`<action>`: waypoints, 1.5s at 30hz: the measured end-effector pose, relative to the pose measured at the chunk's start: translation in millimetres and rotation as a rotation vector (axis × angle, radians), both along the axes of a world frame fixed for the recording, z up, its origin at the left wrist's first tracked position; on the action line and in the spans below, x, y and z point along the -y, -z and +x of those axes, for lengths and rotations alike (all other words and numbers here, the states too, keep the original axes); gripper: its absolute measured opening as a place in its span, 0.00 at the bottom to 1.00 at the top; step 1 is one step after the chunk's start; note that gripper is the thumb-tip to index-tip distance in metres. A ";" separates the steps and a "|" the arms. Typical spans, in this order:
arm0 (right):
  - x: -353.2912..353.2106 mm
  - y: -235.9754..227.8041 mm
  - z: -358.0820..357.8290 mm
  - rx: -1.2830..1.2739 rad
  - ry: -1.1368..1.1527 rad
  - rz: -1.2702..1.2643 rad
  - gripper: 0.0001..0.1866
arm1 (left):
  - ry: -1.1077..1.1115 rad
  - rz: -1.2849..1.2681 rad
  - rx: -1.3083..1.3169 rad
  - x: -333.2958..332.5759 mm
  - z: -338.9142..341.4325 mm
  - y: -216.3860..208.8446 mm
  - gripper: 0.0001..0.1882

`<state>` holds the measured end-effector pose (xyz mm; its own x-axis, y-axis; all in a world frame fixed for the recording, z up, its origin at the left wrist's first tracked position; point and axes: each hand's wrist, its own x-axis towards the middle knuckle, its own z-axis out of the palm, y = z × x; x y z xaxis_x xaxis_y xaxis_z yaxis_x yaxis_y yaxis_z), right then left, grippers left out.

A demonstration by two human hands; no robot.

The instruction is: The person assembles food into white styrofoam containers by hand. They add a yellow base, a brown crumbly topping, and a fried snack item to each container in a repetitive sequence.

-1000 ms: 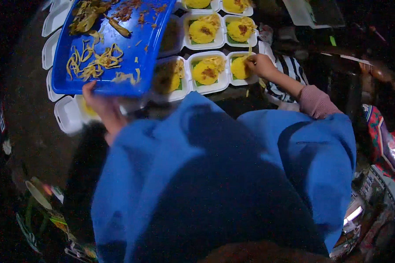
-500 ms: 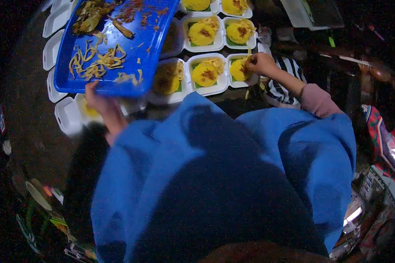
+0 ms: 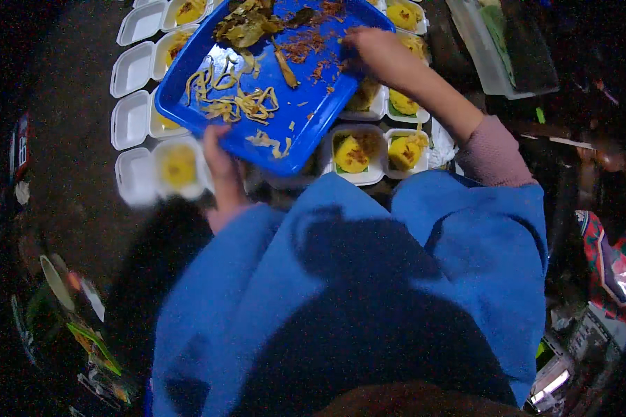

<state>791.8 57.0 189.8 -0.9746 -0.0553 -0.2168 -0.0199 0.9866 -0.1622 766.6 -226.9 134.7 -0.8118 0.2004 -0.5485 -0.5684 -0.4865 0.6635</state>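
Observation:
My left hand [image 3: 221, 163] grips the near edge of a blue tray [image 3: 309, 128], which is held over rows of white foam boxes. On the tray lie pale yellow strips [image 3: 247, 104], which look like sliced omelette, reddish-brown shreds [image 3: 305, 47] and a crumpled brownish leafy piece [image 3: 243, 24]. My right hand [image 3: 389, 59] reaches over the tray's far right side, close to the brown shreds; its fingertips are dark and blurred. To the right of the tray, an open foam box [image 3: 358, 177] holds a yellow rice mound [image 3: 352, 154] with brown topping on green leaf.
More open foam boxes [image 3: 132, 118] with raised lids stand left of the tray, some partly covered by it. A clear plastic container [image 3: 504, 87] with something green inside sits at the far right. A red patterned packet [image 3: 608, 264] lies further right.
My right hand has left the rice box on the right and moved up and left over the tray. The tray, in my left hand, now appears further right, covering more boxes.

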 end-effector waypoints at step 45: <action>-47.1 -25.2 96.8 -0.109 0.630 -0.973 0.13 | 0.046 -0.085 -0.211 20.6 4.4 20.5 0.08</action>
<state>888.6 104.1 215.0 -0.8997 0.3486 -0.2626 0.3692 0.2870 -0.8840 771.0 -247.5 114.2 -0.9014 0.2001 -0.3840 -0.4329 -0.4009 0.8074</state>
